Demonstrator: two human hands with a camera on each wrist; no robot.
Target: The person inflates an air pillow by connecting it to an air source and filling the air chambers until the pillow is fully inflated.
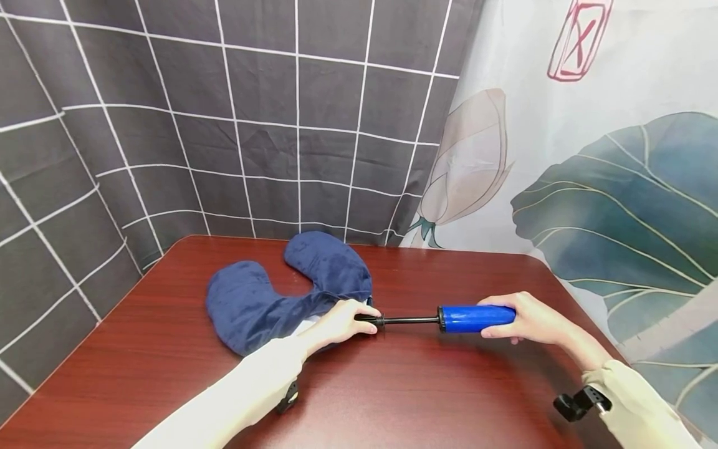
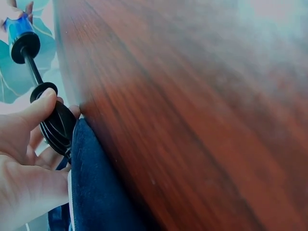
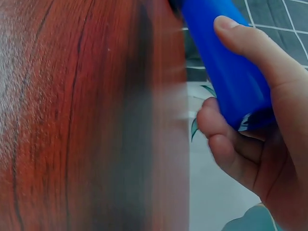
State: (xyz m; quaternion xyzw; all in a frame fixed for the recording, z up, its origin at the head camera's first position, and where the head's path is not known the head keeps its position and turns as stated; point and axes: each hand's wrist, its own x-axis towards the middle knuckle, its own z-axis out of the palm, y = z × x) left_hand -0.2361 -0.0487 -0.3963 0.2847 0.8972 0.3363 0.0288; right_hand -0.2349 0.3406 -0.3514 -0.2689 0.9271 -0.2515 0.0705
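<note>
A hand pump with a blue barrel [image 1: 473, 318] lies level above the table, its thin black rod [image 1: 412, 320] drawn partly out. My right hand [image 1: 530, 319] grips the barrel near its outer end, thumb along one side and fingers beneath. The left hand [image 1: 344, 321] holds the black ribbed end [image 2: 57, 125] of the pump, thumb pressed on it near a round collar. Against that hand lies a navy U-shaped neck pillow [image 1: 252, 312], soft and plush, with a white patch by the wrist. Whether the pump joins the pillow is hidden behind the left hand.
The reddish-brown wooden table [image 1: 426, 386] carries the pillow. Behind it hangs a dark cloth with a white grid [image 1: 252, 81], and to the right a pale curtain [image 1: 538, 137] with leaf prints. Black wrist devices [image 1: 580, 402] sit on both sleeves.
</note>
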